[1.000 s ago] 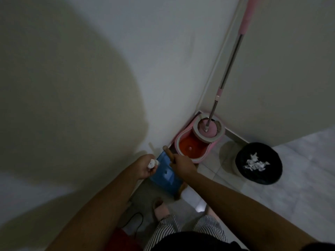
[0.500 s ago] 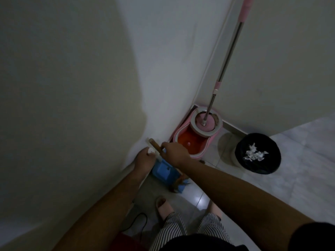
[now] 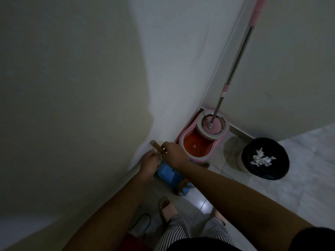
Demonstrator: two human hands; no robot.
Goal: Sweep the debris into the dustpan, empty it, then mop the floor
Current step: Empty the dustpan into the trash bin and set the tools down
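My right hand: grip closed around brown broom handle against wall. My left hand: grip curled at same handle; contact unclear. Blue dustpan on floor below hands, beside mop bucket.

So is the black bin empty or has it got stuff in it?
Not empty: white scraps lie inside the black bin.

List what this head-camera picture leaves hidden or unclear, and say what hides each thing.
- Mop top: cut off by the upper edge.
- Dustpan: mostly behind both hands.
- Broom bristles: dim, behind the dustpan.
- Left hand grip: hidden by the right hand.
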